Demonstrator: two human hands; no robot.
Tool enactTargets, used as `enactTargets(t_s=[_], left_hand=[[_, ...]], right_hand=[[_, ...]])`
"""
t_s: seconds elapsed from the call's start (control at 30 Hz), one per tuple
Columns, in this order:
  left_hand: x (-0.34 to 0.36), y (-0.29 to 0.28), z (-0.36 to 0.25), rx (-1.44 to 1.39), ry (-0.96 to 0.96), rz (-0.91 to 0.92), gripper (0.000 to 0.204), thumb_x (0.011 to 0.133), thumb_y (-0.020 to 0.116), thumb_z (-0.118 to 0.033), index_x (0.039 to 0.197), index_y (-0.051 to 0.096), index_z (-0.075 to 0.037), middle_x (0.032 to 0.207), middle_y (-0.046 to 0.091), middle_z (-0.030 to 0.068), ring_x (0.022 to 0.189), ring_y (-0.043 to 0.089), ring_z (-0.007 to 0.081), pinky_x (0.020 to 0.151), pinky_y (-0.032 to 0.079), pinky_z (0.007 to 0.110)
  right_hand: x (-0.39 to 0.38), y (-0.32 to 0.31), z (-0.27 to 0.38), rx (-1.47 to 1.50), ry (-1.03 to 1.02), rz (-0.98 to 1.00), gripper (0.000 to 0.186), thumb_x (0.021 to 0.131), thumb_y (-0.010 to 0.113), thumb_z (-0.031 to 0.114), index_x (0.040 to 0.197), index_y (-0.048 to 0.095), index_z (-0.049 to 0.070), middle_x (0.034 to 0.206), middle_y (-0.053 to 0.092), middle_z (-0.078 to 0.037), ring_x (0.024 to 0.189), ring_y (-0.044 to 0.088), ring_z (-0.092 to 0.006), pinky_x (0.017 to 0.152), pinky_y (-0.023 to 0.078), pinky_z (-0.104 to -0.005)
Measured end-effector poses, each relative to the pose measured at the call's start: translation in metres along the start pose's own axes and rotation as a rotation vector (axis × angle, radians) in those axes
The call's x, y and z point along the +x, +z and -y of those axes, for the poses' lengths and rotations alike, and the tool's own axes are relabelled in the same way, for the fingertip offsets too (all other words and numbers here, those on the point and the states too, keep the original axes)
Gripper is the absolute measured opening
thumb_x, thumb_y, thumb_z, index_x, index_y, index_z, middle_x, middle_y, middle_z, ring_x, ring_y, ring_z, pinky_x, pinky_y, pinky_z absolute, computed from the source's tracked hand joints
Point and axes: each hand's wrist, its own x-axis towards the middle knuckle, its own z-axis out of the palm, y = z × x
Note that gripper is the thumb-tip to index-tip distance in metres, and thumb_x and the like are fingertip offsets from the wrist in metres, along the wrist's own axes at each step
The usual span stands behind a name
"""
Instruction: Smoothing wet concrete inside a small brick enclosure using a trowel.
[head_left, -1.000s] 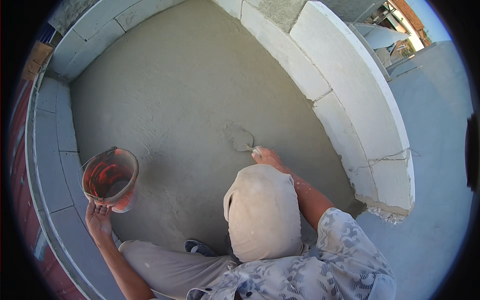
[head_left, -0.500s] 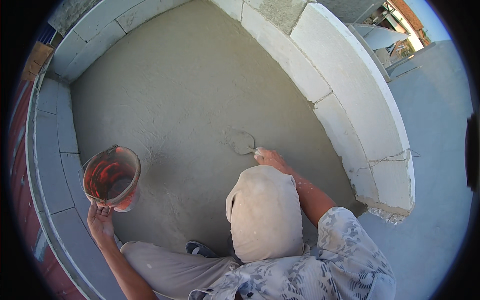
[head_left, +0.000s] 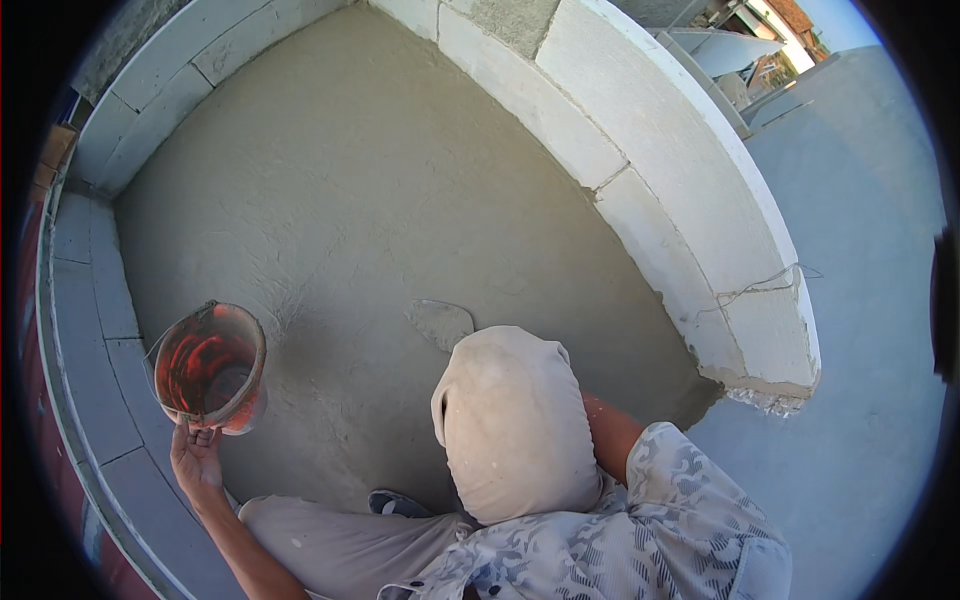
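My left hand (head_left: 197,460) grips the lower front of a battered orange bucket (head_left: 245,375), coated with grey residue, its wire handle hanging at the side. The bucket tilts, mouth toward me, over the left part of a smeared grey cement surface (head_left: 340,180). A trowel blade (head_left: 438,318), caked in grey, lies flat on that surface at the centre. Its handle and my right hand are hidden behind my raised, beige-clad knee (head_left: 515,420); only part of my right arm (head_left: 612,435) shows beside the knee.
Low walls of pale blocks (head_left: 660,130) bound the cement on left, back and right, the right one broken at its near end with a loose wire (head_left: 760,285). My dark shoe (head_left: 398,503) is below centre. Smooth paler floor (head_left: 850,300) lies beyond the right wall; red corrugated sheeting edges the left.
The trowel has been drawn toward me, and my right hand has gone out of sight behind the knee. The view has shifted slightly; my left hand still holds the bucket.
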Motion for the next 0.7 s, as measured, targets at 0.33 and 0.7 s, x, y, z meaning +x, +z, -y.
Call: enactTargets(t_s=[0.33,0.7], left_hand=[[-0.021,0.016,-0.013,0.063,0.001,0.018,0.031,0.104,0.051,-0.023,0.125,0.057,-0.001,0.112,0.069,0.0113,0.095,0.069,0.0216,0.099,0.049,0.049],[-0.005,-0.015,-0.011,-0.023,-0.037,-0.032,0.031,0.103,0.053,-0.022,0.127,0.057,-0.003,0.113,0.067,0.0106,0.1,0.065,0.021,0.098,0.048,0.048]], right_hand=[[-0.086,-0.07,-0.144,-0.236,0.549,-0.655,0.033,0.099,0.054,0.031,0.111,0.058,0.0,0.089,0.067,-0.026,0.082,0.067,-0.0462,0.076,0.054,-0.0521],[-0.028,-0.044,-0.002,-0.216,0.301,-0.186,0.038,0.099,0.052,0.036,0.118,0.059,0.003,0.106,0.068,-0.027,0.101,0.064,-0.0475,0.087,0.051,-0.0538]])
